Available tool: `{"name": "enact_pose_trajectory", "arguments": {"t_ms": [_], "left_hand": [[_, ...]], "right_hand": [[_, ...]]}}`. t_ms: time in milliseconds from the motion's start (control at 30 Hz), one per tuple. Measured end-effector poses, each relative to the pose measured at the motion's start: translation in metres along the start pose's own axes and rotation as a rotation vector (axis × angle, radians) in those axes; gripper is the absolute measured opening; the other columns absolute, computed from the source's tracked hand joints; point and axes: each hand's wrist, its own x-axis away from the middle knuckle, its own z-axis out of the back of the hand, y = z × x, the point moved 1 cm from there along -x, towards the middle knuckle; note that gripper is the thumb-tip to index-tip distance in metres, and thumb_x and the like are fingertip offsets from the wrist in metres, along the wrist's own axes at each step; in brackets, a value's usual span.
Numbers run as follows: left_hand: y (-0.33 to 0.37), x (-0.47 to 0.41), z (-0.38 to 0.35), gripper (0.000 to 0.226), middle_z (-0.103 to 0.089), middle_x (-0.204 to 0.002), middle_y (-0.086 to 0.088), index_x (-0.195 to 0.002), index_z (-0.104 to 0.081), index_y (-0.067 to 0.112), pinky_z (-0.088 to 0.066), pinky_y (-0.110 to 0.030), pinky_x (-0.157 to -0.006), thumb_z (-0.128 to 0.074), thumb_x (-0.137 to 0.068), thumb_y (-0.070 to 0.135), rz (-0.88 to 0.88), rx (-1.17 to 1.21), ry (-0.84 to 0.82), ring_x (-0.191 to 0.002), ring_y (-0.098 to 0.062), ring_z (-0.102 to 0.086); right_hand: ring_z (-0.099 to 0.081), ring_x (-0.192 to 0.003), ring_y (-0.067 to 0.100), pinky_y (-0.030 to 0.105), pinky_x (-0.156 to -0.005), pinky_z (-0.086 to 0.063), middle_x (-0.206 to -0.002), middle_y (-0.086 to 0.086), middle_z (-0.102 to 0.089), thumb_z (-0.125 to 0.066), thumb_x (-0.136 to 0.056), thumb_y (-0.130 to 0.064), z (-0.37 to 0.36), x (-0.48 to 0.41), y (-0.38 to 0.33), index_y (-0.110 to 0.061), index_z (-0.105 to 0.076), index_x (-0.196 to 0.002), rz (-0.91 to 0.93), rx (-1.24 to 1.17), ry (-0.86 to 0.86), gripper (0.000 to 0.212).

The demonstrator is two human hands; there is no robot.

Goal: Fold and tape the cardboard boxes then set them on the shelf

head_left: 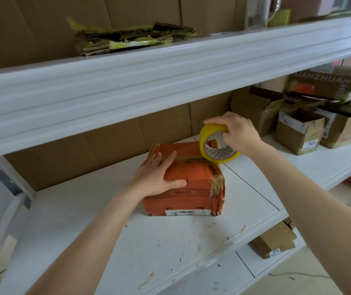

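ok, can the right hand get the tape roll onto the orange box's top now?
Probably yes. The right hand grips the tape roll just over the far right edge of the orange box; the left hand presses only the top's left part.

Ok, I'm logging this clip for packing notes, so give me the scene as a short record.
box: orange box on the white shelf
left hand: flat on the box top, pressing
right hand: grips the yellow tape roll over the box's far right edge
elsewhere: open brown boxes to the right; flattened cardboard on the upper shelf
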Motion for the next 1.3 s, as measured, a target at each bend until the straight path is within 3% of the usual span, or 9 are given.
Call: {"name": "enact_pose_trajectory", "arguments": {"t_ms": [133, 233, 333, 600, 733, 967, 1100, 1200, 1300], "left_hand": [[0.013, -0.005, 0.004, 0.113, -0.001, -0.161, -0.005, -0.15, -0.009, 0.04, -0.009, -0.042, -0.118, -0.035, -0.055, 0.096, 0.018, -0.043, -0.014, -0.148, -0.023, -0.001], [0.04, -0.01, -0.003, 0.124, -0.005, -0.16, -0.01, -0.152, -0.01, 0.017, -0.01, -0.04, -0.117, -0.045, -0.059, 0.091, 0.007, -0.061, 0.041, -0.147, -0.026, -0.008], [0.052, -0.013, -0.011, 0.12, -0.002, -0.161, -0.005, -0.152, 0.0, 0.024, -0.012, -0.047, -0.117, -0.042, -0.062, 0.091, 0.0, -0.031, 0.083, -0.146, -0.033, -0.009], [0.042, -0.015, -0.012, 0.118, 0.002, -0.161, 0.003, -0.152, 0.001, 0.028, -0.009, -0.05, -0.117, -0.022, -0.057, 0.093, -0.019, -0.078, 0.027, -0.146, -0.033, -0.006], [0.036, -0.014, -0.012, 0.116, 0.004, -0.16, 0.007, -0.152, 0.003, 0.032, -0.007, -0.047, -0.117, -0.021, -0.055, 0.093, -0.019, -0.066, 0.017, -0.147, -0.028, -0.004], [0.039, -0.01, -0.011, 0.113, 0.0, -0.161, 0.008, -0.15, -0.004, 0.039, -0.006, -0.048, -0.118, -0.008, -0.053, 0.096, -0.022, -0.052, 0.043, -0.147, -0.026, -0.003], [0.071, -0.014, -0.007, 0.125, -0.012, -0.16, -0.005, -0.151, -0.017, 0.023, -0.006, -0.054, -0.116, -0.001, -0.052, 0.098, 0.06, 0.041, 0.133, -0.147, -0.025, -0.008], [0.1, -0.019, -0.01, 0.104, -0.013, -0.16, -0.004, -0.15, -0.015, 0.032, -0.009, -0.057, -0.113, -0.021, -0.066, 0.093, 0.018, 0.048, 0.155, -0.145, -0.033, -0.012], [0.099, -0.02, -0.011, 0.083, -0.011, -0.16, 0.0, -0.149, -0.012, 0.037, -0.01, -0.058, -0.114, -0.043, -0.08, 0.071, -0.021, 0.034, 0.173, -0.145, -0.034, -0.01]], "right_hand": [[-0.054, -0.106, 0.017, 0.021, -0.078, -0.046, -0.126, 0.0, -0.053, -0.062, -0.08, -0.007, -0.003, 0.008, 0.014, -0.034, -0.043, -0.138, -0.101, -0.3, -0.032, 0.067], [-0.062, -0.103, 0.02, 0.027, -0.079, -0.052, -0.116, 0.005, -0.061, -0.072, -0.077, -0.006, -0.009, 0.019, 0.024, -0.015, -0.045, -0.132, -0.291, -0.668, -0.039, 0.062], [-0.062, -0.103, 0.021, 0.023, -0.075, -0.051, -0.107, 0.003, -0.063, -0.069, -0.081, -0.001, -0.018, 0.027, 0.027, -0.014, -0.049, -0.128, -0.312, -0.773, 0.014, 0.053], [-0.05, -0.059, 0.0, 0.012, -0.052, -0.038, -0.105, -0.009, -0.061, -0.048, -0.078, 0.011, -0.001, 0.023, 0.031, -0.033, -0.055, -0.132, -0.133, -0.654, 0.074, 0.07], [-0.047, -0.103, 0.014, 0.026, -0.083, -0.043, -0.117, -0.006, -0.052, -0.038, -0.08, 0.013, 0.005, 0.03, 0.062, -0.038, -0.062, -0.122, -0.174, -0.445, 0.084, 0.07], [-0.053, -0.093, 0.033, 0.027, -0.075, -0.035, -0.108, 0.013, -0.056, -0.042, -0.077, 0.014, -0.044, 0.065, 0.077, -0.026, -0.058, -0.129, -0.268, -0.4, 0.043, 0.068], [-0.054, -0.097, 0.027, 0.029, -0.076, -0.039, -0.111, 0.01, -0.056, -0.054, -0.081, 0.0, -0.048, 0.071, 0.068, -0.037, -0.055, -0.128, -0.298, -0.46, -0.004, 0.06], [-0.058, -0.103, 0.008, 0.021, -0.082, -0.042, -0.115, -0.008, -0.062, -0.063, -0.091, -0.036, -0.04, 0.077, 0.057, -0.037, -0.062, -0.113, -0.286, -0.741, -0.071, 0.022], [-0.059, -0.106, 0.009, 0.02, -0.085, -0.045, -0.113, -0.01, -0.063, -0.053, -0.089, -0.057, -0.04, 0.075, 0.049, -0.029, -0.067, -0.115, -0.333, -0.773, -0.1, 0.041]]}}
